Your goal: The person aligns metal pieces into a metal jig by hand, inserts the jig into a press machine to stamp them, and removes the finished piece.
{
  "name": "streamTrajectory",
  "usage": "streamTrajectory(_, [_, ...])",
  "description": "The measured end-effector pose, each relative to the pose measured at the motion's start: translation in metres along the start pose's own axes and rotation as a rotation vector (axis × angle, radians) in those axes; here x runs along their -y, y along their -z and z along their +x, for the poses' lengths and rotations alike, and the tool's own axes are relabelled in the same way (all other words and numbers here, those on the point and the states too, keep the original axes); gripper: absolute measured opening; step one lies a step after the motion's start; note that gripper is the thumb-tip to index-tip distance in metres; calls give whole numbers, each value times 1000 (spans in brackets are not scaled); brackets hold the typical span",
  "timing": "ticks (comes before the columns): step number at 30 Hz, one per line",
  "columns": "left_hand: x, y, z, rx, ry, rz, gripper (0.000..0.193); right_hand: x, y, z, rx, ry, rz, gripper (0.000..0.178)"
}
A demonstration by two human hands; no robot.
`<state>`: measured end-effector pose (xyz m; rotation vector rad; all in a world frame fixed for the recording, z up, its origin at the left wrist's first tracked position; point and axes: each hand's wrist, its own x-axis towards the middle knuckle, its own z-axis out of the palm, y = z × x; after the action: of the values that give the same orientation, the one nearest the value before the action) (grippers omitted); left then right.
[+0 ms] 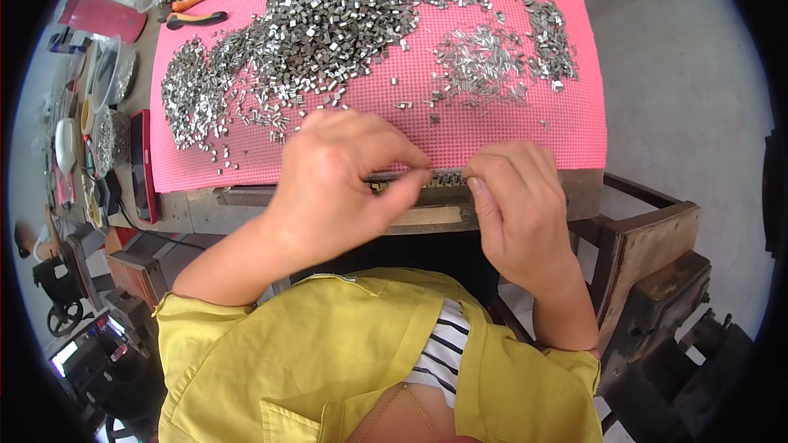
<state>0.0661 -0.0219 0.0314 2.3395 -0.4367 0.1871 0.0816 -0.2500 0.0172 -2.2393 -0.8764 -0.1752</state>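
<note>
My left hand (pixel 341 172) is over the near edge of the pink mat, with thumb and forefinger pinched together. Whatever lies between those fingertips is too small to make out. My right hand (pixel 521 201) is curled beside it, its fingertips closed at the right end of a narrow row of small metal pieces (pixel 448 179) along the table's front edge. What the right fingers grip is hidden. Beyond the hands lie a big heap of small silvery metal pieces (pixel 328 25) and a looser pile of thin metal pins (pixel 480 61).
Orange-handled pliers (pixel 201 6) rest on the pink mat (pixel 394 127) at far left. A red-edged phone (pixel 143 166) and a tub of metal parts (pixel 109 139) stand left of the mat. Another heap of metal pieces (pixel 550 37) is at right. A wood-topped frame (pixel 648 254) juts out at right.
</note>
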Motion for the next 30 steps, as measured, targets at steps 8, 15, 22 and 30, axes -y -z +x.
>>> streamTrajectory(8, [-11,-31,-13,-67,-69,138,21,6,-10,-2,-34,87,-174,18])
streamTrajectory(15, [-11,-31,-16,-73,-57,127,21,-1,-7,-5,-67,106,-114,18])
streamTrajectory(22, [-13,-31,-15,-75,-28,101,23,-7,1,-8,-60,63,29,24])
streamTrajectory(30, [-15,-26,-17,-69,-79,181,36,-3,-1,-4,-44,66,3,23])
